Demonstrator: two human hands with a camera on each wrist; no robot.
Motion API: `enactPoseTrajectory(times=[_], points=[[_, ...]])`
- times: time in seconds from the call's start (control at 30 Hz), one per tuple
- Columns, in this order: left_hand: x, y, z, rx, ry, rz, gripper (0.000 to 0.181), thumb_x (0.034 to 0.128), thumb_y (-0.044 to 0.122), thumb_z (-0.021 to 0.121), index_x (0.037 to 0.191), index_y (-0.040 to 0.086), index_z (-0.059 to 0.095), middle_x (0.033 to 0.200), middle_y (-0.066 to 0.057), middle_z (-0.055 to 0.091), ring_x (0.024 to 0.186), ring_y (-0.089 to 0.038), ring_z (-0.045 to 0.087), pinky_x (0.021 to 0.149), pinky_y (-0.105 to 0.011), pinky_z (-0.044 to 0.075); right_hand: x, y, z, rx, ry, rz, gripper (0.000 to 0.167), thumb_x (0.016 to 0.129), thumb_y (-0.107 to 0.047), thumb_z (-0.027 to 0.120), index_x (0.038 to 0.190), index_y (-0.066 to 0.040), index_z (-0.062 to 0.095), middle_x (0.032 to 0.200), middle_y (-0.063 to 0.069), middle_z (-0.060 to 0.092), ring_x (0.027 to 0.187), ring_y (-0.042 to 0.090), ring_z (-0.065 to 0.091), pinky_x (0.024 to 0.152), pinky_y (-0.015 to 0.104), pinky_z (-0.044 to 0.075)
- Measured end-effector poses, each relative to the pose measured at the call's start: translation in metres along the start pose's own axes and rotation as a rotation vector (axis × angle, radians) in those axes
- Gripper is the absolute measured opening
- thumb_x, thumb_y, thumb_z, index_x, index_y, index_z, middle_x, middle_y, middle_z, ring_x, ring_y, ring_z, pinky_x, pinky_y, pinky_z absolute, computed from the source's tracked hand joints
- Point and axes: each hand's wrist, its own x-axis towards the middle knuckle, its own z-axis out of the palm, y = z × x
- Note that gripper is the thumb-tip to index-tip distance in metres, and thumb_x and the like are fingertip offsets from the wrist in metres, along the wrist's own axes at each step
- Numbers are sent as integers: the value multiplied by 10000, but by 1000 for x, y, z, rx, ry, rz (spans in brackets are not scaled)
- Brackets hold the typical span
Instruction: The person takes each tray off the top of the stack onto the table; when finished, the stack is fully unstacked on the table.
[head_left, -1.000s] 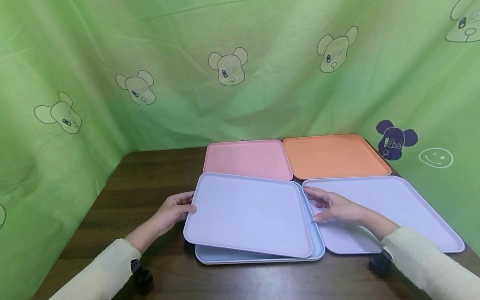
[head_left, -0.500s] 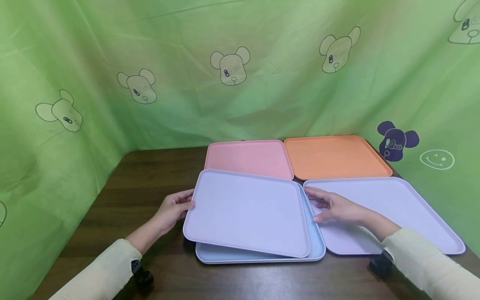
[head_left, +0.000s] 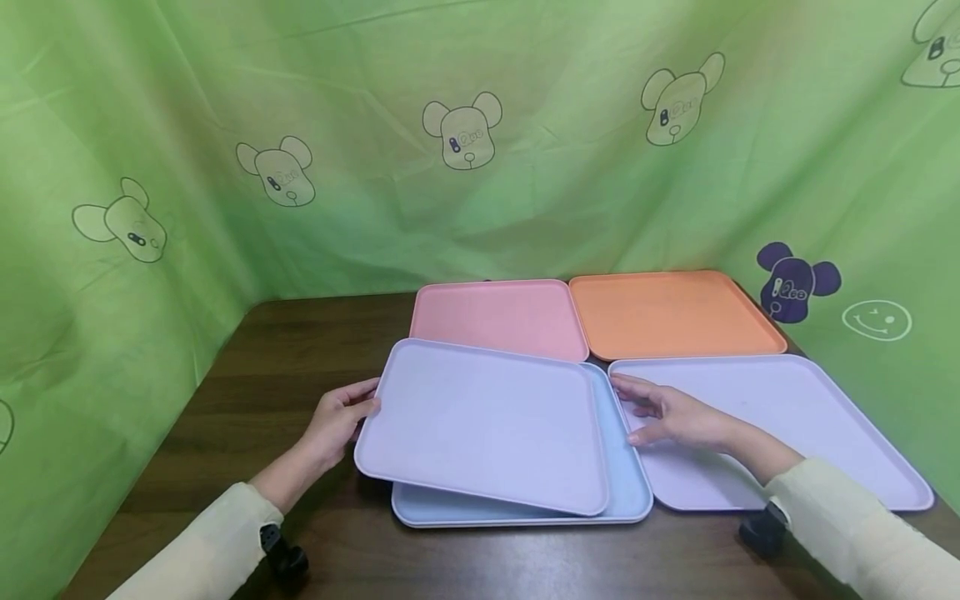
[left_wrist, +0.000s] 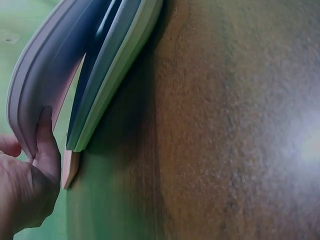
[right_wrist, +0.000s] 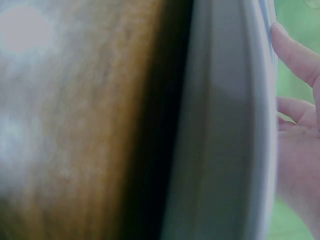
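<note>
In the head view a lavender tray (head_left: 487,425) lies askew on top of a light blue tray (head_left: 621,467), its left side raised. My left hand (head_left: 336,425) pinches that raised left edge; in the left wrist view the thumb and a finger (left_wrist: 46,142) clasp the rim, with a gap above the trays beneath. My right hand (head_left: 678,417) is over another lavender tray (head_left: 795,433) on the right. Its fingers are loosely bent, with the thumb and fingertips at the seam beside the blue tray's right edge. Whether they press on it I cannot tell.
Behind lie a pink tray (head_left: 498,317) and an orange tray (head_left: 675,312), side by side on the dark wooden table (head_left: 300,350). A green curtain (head_left: 360,225) with printed bear heads encloses the back and sides.
My left hand has drawn the upper lavender tray a little to the left, so more of the blue tray shows at its right. The right hand has stayed nearly still.
</note>
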Motion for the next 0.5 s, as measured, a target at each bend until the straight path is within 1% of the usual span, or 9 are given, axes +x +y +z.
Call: enactPoseTrajectory(times=[0.2, 0.37, 0.5], points=[[0, 2, -7, 18, 49, 33, 403, 977, 12, 529, 1363, -97, 487, 1286, -244, 567, 898, -79, 613, 740, -222, 538, 0, -1, 0, 2, 1, 5, 935, 826, -207, 776, 1528, 17, 200, 1533, 303, 205, 1323, 528, 311, 1047, 559, 329], [2, 3, -16, -5, 87, 28, 409, 993, 38, 514, 1388, -61, 480, 1308, -240, 550, 881, -69, 622, 741, -230, 542, 1, 1, -1, 7, -1, -8, 934, 825, -197, 778, 1522, 33, 200, 1526, 313, 211, 1315, 530, 321, 1046, 548, 330], [4, 4, -26, -38, 128, 33, 419, 997, 50, 511, 1404, -42, 468, 1291, -197, 567, 871, -56, 623, 737, -232, 545, 1, 2, -1, 14, -1, 0, 940, 822, -206, 781, 1528, 17, 200, 1530, 305, 211, 1320, 526, 318, 1047, 538, 336]])
